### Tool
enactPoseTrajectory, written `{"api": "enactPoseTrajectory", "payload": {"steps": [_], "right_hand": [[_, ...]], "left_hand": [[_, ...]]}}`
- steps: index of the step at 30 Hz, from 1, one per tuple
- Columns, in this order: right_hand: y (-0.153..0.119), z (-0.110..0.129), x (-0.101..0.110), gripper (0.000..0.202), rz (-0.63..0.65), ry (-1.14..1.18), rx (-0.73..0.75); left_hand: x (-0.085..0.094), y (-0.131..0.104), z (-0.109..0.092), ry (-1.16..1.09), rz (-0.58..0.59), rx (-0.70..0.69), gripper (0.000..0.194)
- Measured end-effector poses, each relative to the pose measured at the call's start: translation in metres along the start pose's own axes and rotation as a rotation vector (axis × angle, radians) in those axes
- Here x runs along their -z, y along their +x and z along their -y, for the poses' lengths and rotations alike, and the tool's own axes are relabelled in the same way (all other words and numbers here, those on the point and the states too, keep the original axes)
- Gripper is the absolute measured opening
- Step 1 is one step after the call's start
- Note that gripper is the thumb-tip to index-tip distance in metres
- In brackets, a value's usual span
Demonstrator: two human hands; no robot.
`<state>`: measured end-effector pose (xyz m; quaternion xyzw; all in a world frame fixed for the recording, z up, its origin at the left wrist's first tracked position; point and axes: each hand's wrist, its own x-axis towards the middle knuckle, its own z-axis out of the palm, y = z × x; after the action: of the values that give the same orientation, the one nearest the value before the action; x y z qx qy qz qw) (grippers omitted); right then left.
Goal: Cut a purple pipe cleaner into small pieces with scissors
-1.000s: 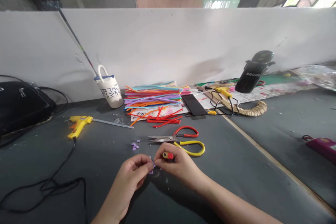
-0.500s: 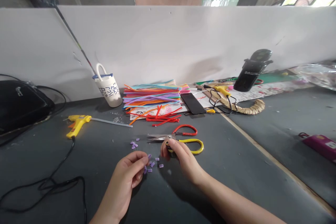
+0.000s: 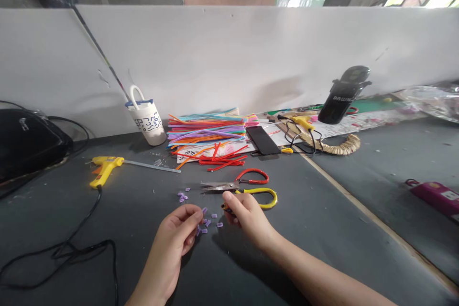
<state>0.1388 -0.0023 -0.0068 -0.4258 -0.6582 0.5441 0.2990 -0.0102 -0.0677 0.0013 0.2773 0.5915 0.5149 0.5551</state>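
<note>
While right hand (image 3: 250, 213) clamps small object (image 3: 225, 207), left hand (image 3: 178, 231) pinches together, contents unclear.

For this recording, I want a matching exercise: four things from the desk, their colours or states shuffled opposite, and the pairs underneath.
Things:
1. Scissors
2. Small cut pieces
3. Cup
4. Nearer glue gun

Descriptions:
A. White, with blue rim and dark lettering
B. Yellow, with a pale stick out the back
C. Red and yellow handles, blades slightly open
D. Purple, scattered on the tabletop

Pairs: 1-C, 2-D, 3-A, 4-B
</note>
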Motion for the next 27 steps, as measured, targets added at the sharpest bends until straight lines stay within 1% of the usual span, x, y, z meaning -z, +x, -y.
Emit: {"api": "enactPoseTrajectory", "payload": {"steps": [4, 8, 15, 20, 27], "right_hand": [[0.0005, -0.0041, -0.0047, 0.059, 0.04, -0.013, -0.024], [0.0026, -0.0073, -0.0089, 0.06, 0.041, -0.034, -0.028], [0.0039, -0.0025, -0.0093, 0.058, 0.043, -0.075, -0.042], [0.0044, -0.0024, -0.0089, 0.057, 0.058, -0.091, -0.041], [0.0058, -0.0046, -0.0098, 0.055, 0.045, -0.105, -0.05]], "left_hand": [[-0.0027, -0.0018, 0.0004, -0.003, -0.038, -0.001, 0.021], [-0.0016, -0.0014, 0.0038, -0.001, -0.052, 0.007, 0.021], [-0.0024, -0.0016, 0.0035, 0.025, -0.071, 0.009, 0.023], [-0.0028, -0.0008, 0.0032, 0.035, -0.07, -0.006, 0.023], [-0.0012, -0.0017, 0.0056, 0.041, -0.059, -0.031, 0.023]]}}
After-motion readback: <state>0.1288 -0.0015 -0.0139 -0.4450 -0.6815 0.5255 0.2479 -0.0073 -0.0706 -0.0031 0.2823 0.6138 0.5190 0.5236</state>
